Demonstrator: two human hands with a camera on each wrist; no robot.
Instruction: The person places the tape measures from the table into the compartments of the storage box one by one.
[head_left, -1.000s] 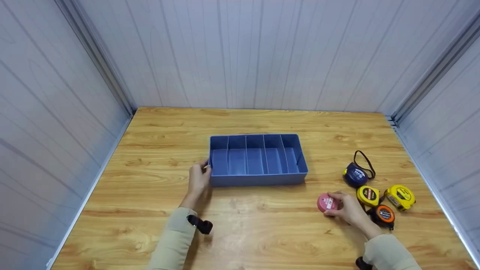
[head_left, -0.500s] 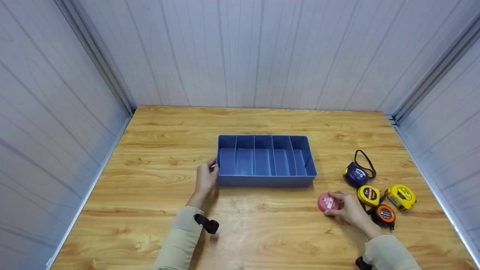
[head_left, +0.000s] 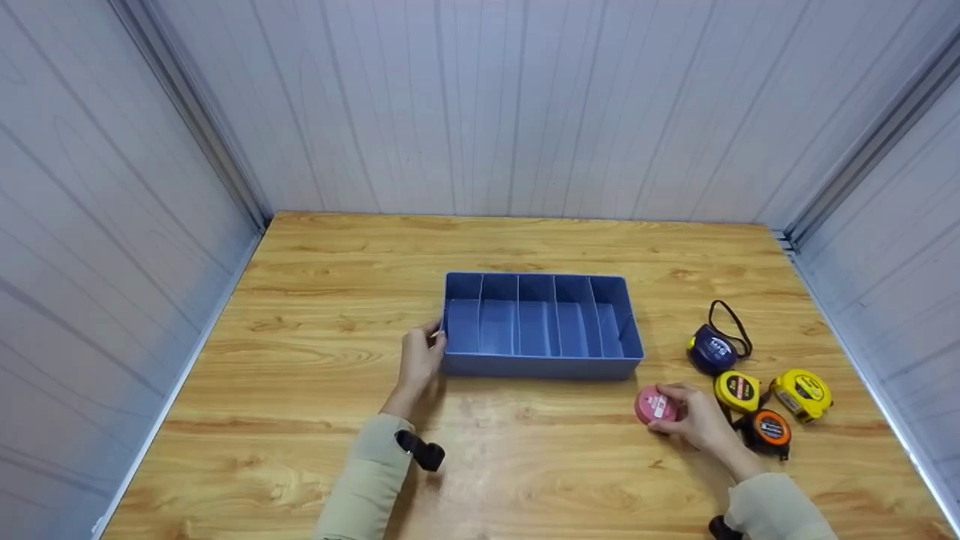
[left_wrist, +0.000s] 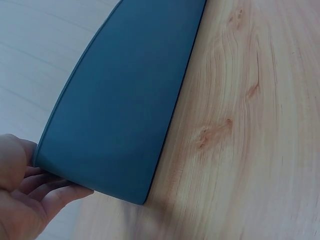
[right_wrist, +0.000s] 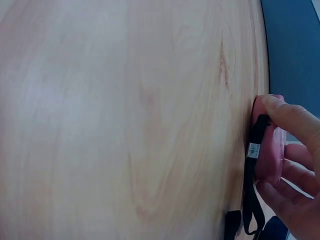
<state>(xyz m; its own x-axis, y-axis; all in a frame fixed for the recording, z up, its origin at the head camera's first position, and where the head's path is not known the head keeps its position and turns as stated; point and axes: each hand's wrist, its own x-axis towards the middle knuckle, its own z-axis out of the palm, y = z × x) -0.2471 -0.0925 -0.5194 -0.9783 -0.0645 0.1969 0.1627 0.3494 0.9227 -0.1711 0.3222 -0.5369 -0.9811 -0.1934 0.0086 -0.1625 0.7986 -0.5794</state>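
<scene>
My left hand is at the left end of a blue divided box, with fingers touching the outside of its end wall; none reach inside. The box stands upright on the wooden table, its row of compartments bare. To the right, my right hand pinches a round pink tape measure between thumb and fingers, close to the box's front right corner. From the pink tape measure, a black wrist strap with a small white tag hangs in the right wrist view.
Right of the right hand lie a dark blue tape measure with a looped strap, a small yellow one, a larger yellow one and an orange-and-black one. Pale panel walls enclose the wooden table.
The blue box has slid right and slightly nearer, the left hand moving along with it. The right hand and pink tape measure have stayed in place.
</scene>
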